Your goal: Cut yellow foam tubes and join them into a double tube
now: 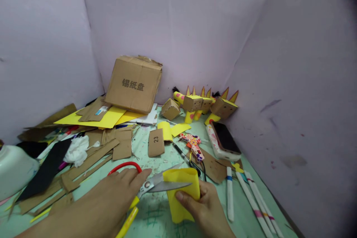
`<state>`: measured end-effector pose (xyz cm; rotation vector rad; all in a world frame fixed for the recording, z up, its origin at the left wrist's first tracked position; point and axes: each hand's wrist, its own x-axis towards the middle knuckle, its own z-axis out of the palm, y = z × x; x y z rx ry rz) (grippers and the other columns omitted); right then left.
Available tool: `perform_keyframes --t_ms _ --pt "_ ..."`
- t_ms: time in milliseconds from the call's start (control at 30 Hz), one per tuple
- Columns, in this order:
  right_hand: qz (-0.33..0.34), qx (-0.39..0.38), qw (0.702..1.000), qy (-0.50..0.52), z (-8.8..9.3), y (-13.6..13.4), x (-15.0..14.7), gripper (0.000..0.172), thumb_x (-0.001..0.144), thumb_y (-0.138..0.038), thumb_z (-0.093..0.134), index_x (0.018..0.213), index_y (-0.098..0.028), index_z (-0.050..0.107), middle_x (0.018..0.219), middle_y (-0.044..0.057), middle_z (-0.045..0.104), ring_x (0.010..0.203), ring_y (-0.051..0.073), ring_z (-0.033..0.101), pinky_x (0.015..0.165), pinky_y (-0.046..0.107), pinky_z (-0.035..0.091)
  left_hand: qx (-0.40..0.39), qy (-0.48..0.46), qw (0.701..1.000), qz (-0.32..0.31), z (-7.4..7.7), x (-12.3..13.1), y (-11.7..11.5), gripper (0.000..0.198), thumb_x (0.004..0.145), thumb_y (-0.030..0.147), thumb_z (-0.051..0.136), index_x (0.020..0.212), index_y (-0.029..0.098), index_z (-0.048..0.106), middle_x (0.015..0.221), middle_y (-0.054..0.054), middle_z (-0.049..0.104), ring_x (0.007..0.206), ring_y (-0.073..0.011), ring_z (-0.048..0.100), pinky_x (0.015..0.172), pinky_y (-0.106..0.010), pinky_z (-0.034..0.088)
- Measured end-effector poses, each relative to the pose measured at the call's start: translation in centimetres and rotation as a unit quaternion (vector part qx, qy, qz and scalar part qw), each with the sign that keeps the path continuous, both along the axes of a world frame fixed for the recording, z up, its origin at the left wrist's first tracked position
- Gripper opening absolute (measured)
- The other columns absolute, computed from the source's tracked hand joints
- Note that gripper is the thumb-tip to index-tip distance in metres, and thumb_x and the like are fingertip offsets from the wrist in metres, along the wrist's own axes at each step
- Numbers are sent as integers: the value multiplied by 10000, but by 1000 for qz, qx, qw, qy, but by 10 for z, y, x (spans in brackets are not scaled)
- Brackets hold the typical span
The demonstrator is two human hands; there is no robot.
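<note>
My left hand (126, 184) is closed round the handles of a pair of scissors (150, 185), red on one side and yellow on the other. The parted blades reach right to a piece of yellow paper (182, 208), one blade lying across its near face and the other partly behind it. Between thumb and fingers, my right hand (205, 202) pinches that paper, which is curved over at the top. Whether the blades have cut into it, I cannot tell. Beyond it lie a black pen (180, 150) and a flower-patterned glue gun (192, 143).
Cardboard scraps (92, 156), crumpled tissue (78, 150) and yellow sheets (92, 117) crowd the left. A carton (134, 83) leans at the back, near giraffe-like cardboard figures (223, 108). Rightward are a phone (225, 137) and white markers (230, 195). Pale walls enclose the table.
</note>
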<state>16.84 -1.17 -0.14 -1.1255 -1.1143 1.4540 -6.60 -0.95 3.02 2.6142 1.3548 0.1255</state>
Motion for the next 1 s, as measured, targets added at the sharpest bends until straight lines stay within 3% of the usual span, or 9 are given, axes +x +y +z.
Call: perform_keyframes --t_ms 233,467,667,867,1000 --pt "-1 4 1000 1 -1 0 0 273 625 -327 741 788 -112 705 595 15 613 511 122 504 490 221 399 5 37 999 29 -3 6 -3 785 670 29 396 1393 307 266 1298 -93 522 1109 -266 547 901 -446 460" --pt "4 -3 1000 20 -1 0 -1 313 611 -346 754 814 -112 712 593 20 624 507 131 514 497 235 413 -12 50 998 32 -7 8 -1 828 649 29 437 1398 318 235 1335 -88 486 1151 -276 510 910 -445 456" --pt "-4 -5 1000 27 -1 0 -1 267 603 -311 762 775 -115 708 590 13 623 508 120 513 492 217 399 3 47 998 39 -2 15 0 706 693 -6 342 1341 270 383 1196 -105 590 1040 -287 581 846 -470 483" --pt "-10 -15 1000 14 -1 -1 -1 251 602 -320 758 719 -110 686 561 6 602 488 116 502 478 216 389 -25 88 995 37 12 21 1 664 718 -26 298 1319 223 431 1154 -131 610 997 -284 599 836 -478 486" --pt "-12 -4 1000 -17 -3 0 1 252 615 -342 748 676 -113 662 555 4 591 492 116 495 476 214 381 -20 54 998 33 13 21 3 620 745 -1 304 1297 234 461 1106 -123 631 969 -267 611 827 -464 492"
